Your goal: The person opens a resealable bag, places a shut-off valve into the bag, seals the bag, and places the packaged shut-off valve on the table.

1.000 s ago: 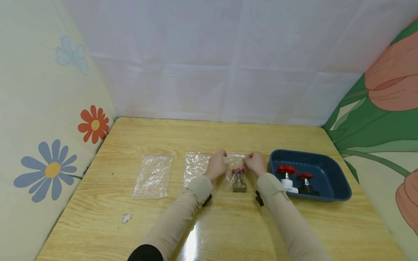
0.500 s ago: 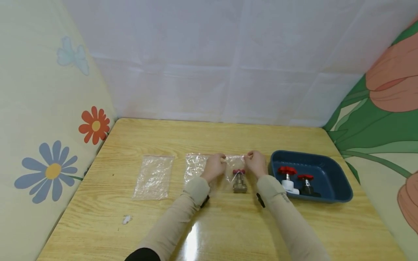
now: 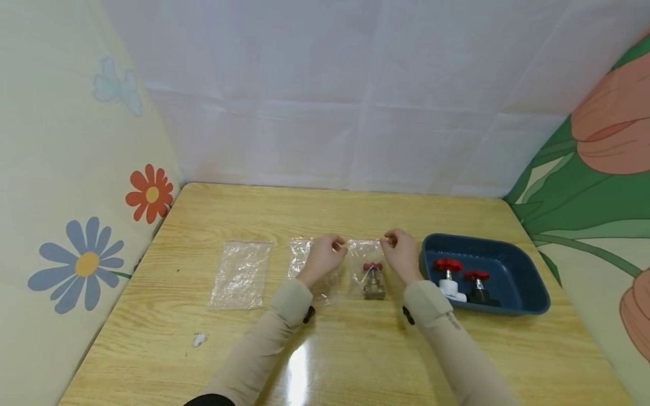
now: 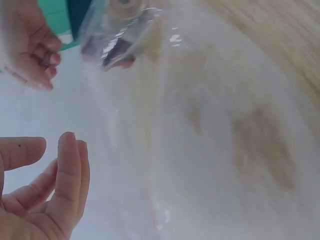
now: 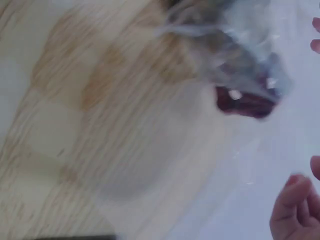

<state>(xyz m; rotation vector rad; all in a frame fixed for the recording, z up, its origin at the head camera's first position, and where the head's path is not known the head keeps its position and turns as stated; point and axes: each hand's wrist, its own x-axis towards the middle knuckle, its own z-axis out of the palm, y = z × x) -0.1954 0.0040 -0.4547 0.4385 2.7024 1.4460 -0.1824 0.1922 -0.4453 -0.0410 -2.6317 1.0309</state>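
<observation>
A brass valve [image 3: 374, 287] with a red handwheel lies inside a clear zip bag [image 3: 358, 254] on the table. Just left of the bag's top edge is my left hand [image 3: 321, 260], over another clear bag [image 3: 299, 254]; the left wrist view shows its thumb [image 4: 22, 151] apart from the fingers, holding nothing. At the valve bag's upper right corner, my right hand [image 3: 403, 256] has loosely bent fingers, with thumb and fingertips apart in the right wrist view. Whether it still touches the bag is hard to see.
A third clear bag [image 3: 240, 274] lies flat at the left. To the right stands a dark blue tray [image 3: 513, 282] holding a white valve [image 3: 449, 286] and a black valve [image 3: 478, 294], both with red handwheels. A white sheet [image 3: 325, 101] hangs behind the table.
My left hand has let go of the valve bag's top edge and shifted left. My right fingers have loosened at its corner and risen slightly. The valve stays in the bag.
</observation>
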